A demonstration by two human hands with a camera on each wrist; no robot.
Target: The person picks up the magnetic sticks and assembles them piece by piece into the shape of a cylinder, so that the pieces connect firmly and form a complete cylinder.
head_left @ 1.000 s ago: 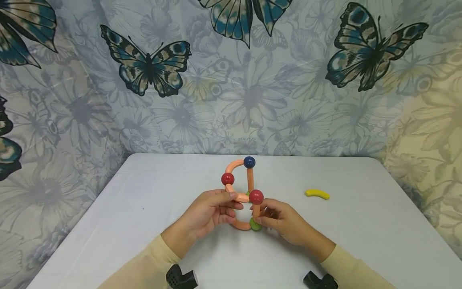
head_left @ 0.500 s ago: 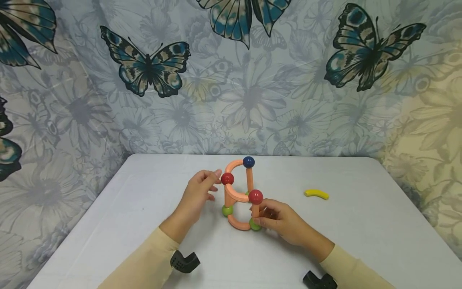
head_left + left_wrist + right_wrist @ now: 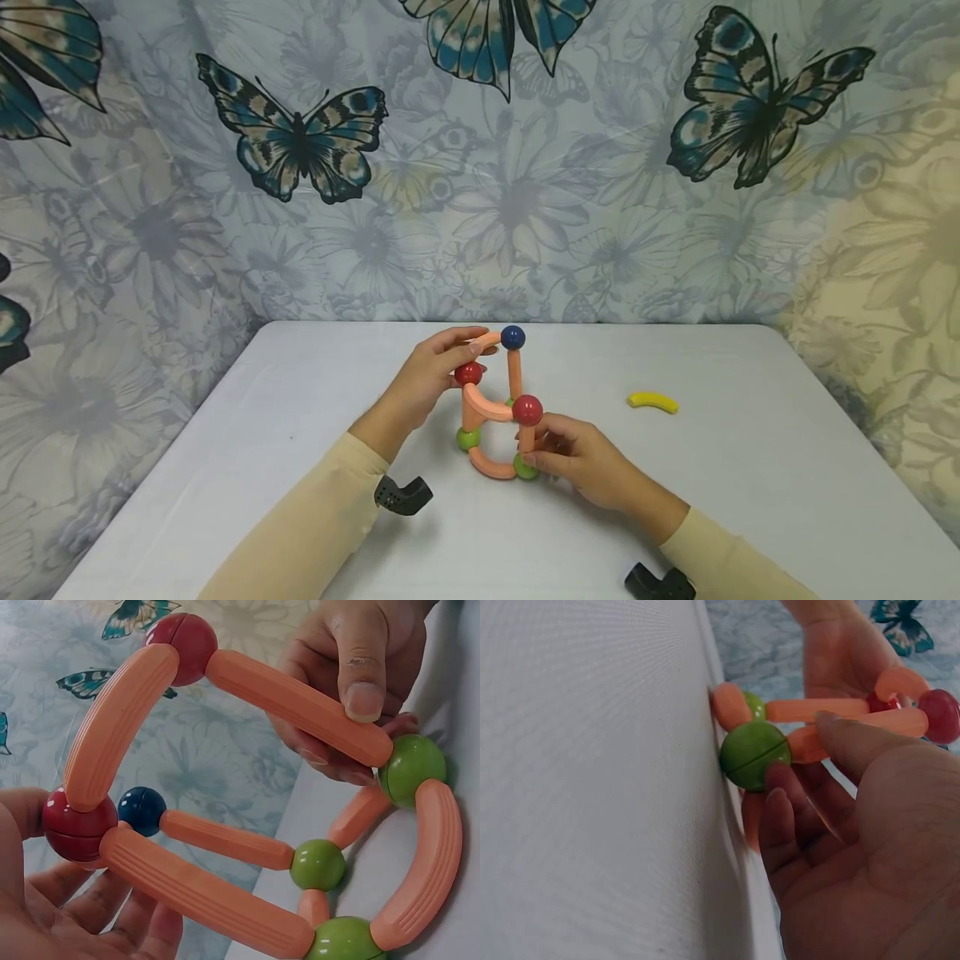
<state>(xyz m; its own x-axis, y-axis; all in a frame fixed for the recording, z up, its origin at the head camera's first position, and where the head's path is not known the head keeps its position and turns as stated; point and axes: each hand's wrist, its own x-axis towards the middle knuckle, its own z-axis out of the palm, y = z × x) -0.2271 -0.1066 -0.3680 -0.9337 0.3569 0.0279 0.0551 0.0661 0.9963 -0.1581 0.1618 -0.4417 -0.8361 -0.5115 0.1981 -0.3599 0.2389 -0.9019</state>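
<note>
A magnetic ball-and-stick frame stands on the white table point(image 3: 247, 500). Orange sticks link its green balls below, such as the front green ball point(image 3: 754, 754), to two red balls and a blue ball point(image 3: 513, 337) above. At the upper left, my left hand point(image 3: 429, 375) has thumb and fingers around the rear curved orange stick point(image 3: 489, 339), beside the left red ball point(image 3: 81, 825). My right hand point(image 3: 581, 458) pinches the front upright orange stick point(image 3: 300, 709), under the near red ball point(image 3: 527, 410) and just above the front green ball. The left hand's exact contact is partly hidden.
A curved yellow stick point(image 3: 652, 402) lies apart on the table, to the right of the frame. Black wrist devices sit below the left wrist point(image 3: 403, 496) and right wrist point(image 3: 660, 582). Butterfly-printed fabric point(image 3: 517, 208) hangs behind the table's far edge.
My left hand let go of the front curved stick, moved out to the left, then up and forward to the rear curved stick. The right hand keeps its hold; the frame stays standing.
</note>
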